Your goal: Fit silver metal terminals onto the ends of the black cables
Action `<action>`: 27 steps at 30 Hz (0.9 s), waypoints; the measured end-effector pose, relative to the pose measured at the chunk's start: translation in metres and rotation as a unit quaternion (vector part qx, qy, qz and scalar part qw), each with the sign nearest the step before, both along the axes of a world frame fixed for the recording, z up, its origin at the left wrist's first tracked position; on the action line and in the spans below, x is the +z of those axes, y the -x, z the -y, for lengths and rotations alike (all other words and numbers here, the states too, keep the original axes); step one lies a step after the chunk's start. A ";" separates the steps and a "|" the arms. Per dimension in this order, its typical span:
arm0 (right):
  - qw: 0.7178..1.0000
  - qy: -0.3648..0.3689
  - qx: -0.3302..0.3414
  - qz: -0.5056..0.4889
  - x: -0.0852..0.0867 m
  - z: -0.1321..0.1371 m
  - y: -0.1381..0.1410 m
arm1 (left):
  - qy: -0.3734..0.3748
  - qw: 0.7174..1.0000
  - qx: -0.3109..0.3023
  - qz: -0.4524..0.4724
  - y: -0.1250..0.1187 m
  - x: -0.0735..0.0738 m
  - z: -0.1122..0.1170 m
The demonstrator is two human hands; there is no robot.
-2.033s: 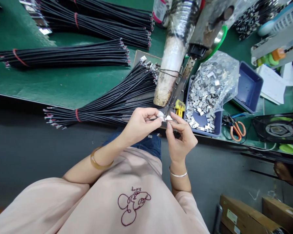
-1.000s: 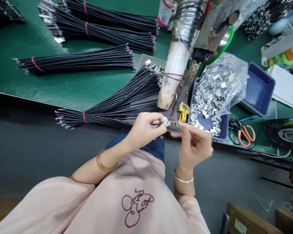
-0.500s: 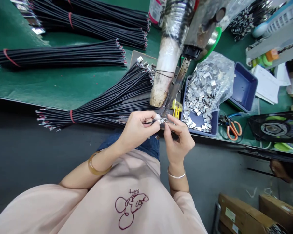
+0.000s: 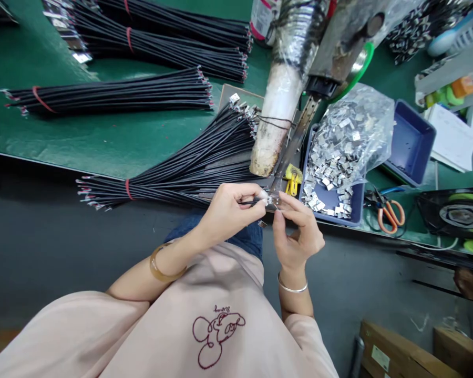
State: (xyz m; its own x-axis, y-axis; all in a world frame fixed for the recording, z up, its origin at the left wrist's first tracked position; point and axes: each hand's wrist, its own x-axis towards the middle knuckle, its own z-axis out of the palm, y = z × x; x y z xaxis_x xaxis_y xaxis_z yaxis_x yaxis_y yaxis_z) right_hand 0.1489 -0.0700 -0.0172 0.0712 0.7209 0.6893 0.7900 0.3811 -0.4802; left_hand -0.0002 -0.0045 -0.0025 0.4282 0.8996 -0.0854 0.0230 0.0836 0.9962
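Observation:
Pinched in the fingers of my left hand is the end of a black cable, with a whitish covering visible at the fingertips. A small silver metal piece sits at the cable's tip, between my two hands. The thumb and fingers of my right hand close on that piece from the right; its exact shape is too small to make out. Behind my left hand lies a fanned bundle of black cables, tied with a red band, several with metal connectors at their far ends.
A white wrapped tube and a metal arm hang just beyond my hands. On the right are a yellow cutter, a blue tray of metal pieces, and orange-handled pliers. More tied cables lie at left.
The whole view has shifted, so everything appears slightly farther right. My hands keep nearly the same pose at the cable tip, with the metal piece showing more plainly between them.

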 end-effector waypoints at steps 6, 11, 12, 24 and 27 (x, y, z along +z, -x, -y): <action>0.998 0.009 0.032 0.057 0.000 -0.003 -0.006 | 0.019 0.996 -0.079 0.023 0.010 0.009 -0.006; 0.983 0.110 0.010 -0.146 0.002 -0.003 0.000 | -0.076 0.993 -0.093 -0.001 0.017 0.011 0.001; 0.973 0.150 0.014 -0.176 0.003 -0.004 0.001 | -0.107 0.990 -0.088 -0.011 0.017 0.010 0.004; 0.985 0.036 -0.113 -0.129 0.005 0.016 -0.002 | -0.016 0.998 -0.052 0.039 0.015 0.002 0.003; 0.989 0.101 -0.072 -0.078 0.007 0.017 -0.001 | -0.003 0.997 -0.069 0.042 0.016 0.004 0.001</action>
